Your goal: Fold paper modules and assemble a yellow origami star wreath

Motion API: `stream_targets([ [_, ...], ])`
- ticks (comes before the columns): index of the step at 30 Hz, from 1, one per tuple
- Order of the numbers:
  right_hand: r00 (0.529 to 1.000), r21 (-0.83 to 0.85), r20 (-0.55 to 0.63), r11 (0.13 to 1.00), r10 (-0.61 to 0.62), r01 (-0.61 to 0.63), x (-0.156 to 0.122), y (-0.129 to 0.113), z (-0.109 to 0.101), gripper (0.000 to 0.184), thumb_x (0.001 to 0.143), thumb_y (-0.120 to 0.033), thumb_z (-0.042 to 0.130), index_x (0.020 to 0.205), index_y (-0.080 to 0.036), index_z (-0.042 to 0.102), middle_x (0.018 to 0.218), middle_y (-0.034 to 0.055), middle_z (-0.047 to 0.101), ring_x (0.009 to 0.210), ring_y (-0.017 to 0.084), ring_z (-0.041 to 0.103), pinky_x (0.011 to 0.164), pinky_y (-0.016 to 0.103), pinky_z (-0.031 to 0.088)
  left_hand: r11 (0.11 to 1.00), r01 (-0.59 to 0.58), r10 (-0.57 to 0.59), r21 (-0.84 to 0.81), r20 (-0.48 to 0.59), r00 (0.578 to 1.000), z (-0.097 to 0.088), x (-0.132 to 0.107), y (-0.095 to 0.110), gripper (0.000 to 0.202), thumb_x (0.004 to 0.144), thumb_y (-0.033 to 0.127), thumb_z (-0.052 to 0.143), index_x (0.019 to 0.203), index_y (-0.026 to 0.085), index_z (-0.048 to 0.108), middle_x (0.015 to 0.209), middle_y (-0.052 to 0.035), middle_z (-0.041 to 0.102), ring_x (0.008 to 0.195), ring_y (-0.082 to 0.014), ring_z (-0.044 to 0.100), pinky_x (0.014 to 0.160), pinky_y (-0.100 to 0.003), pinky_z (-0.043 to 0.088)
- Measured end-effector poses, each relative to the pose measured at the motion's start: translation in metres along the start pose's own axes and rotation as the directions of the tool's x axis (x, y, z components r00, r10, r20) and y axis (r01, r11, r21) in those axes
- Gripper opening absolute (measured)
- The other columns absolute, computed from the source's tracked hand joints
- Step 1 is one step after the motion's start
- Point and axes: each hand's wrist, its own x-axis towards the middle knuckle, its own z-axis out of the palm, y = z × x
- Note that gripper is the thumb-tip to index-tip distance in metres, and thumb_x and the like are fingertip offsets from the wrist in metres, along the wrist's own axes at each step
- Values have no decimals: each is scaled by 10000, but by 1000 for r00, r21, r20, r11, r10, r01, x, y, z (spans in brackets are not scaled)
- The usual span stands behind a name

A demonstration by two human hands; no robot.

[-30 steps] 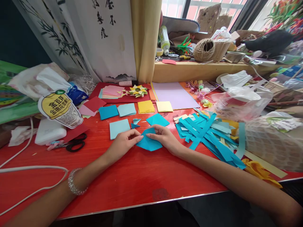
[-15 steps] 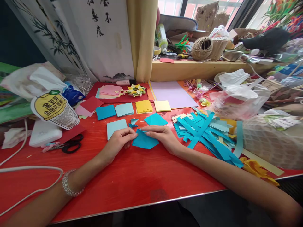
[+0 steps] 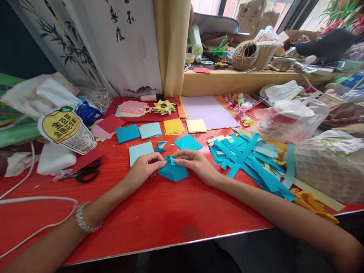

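Note:
A partly folded teal paper piece (image 3: 173, 171) lies on the red table (image 3: 159, 212) between my hands. My left hand (image 3: 145, 168) pinches its upper left edge with fingers closed. My right hand (image 3: 195, 162) pinches the top point from the right, fingers pressed together. A teal square (image 3: 188, 142) and a light blue square (image 3: 141, 152) lie just beyond the hands. Two small folded teal bits (image 3: 161, 146) sit between those squares.
A heap of teal paper strips (image 3: 250, 159) lies to the right, next to plastic bags (image 3: 290, 117). Black scissors (image 3: 87, 174) and a white cable (image 3: 40, 201) are at the left. Stacks of coloured squares (image 3: 173, 126) and a paper flower (image 3: 164, 107) lie further back.
The teal paper has been folded narrower, its top now raised into a point between my fingertips. Both hands stayed in about the same place.

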Motion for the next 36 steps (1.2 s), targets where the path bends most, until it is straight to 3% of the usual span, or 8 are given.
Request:
stream_targets([
  [4,994,17,63,996,87,-88,1,0,-4,380,707,-281,677,1073,-189,632,964,50,687,857,157,622,803,332,483,1000,-24,24,19,-11,1000,1,0,-2,260,795,398,525,673,169,527,588,40,438,520,-84,378,492,-215,307],
  [8,983,39,99,987,153,-157,4,1,-8,347,668,-262,708,1000,-171,667,927,50,705,845,176,648,800,360,511,997,-35,37,64,-36,999,2,1,-2,265,807,417,512,714,171,546,643,30,478,536,-83,372,493,-212,310],
  [18,985,81,85,984,152,-159,7,4,-7,298,621,-197,738,915,-195,695,842,17,713,811,161,650,784,351,524,994,-53,57,93,-42,997,2,0,-3,278,802,434,510,718,173,555,670,17,528,567,-100,425,502,-209,334],
  [24,981,61,141,988,135,-145,7,6,-10,293,723,-330,655,970,-177,692,828,22,703,757,118,630,800,336,508,990,-66,70,125,-25,997,3,0,-3,272,804,431,513,733,174,573,694,16,560,572,-100,446,511,-210,342],
  [36,978,26,151,989,142,-147,5,2,-9,254,684,-311,689,875,-145,715,818,40,703,730,122,619,759,315,509,983,-113,115,145,-6,993,4,-2,-2,265,820,414,503,748,170,578,722,7,555,680,-128,486,626,-239,385],
])
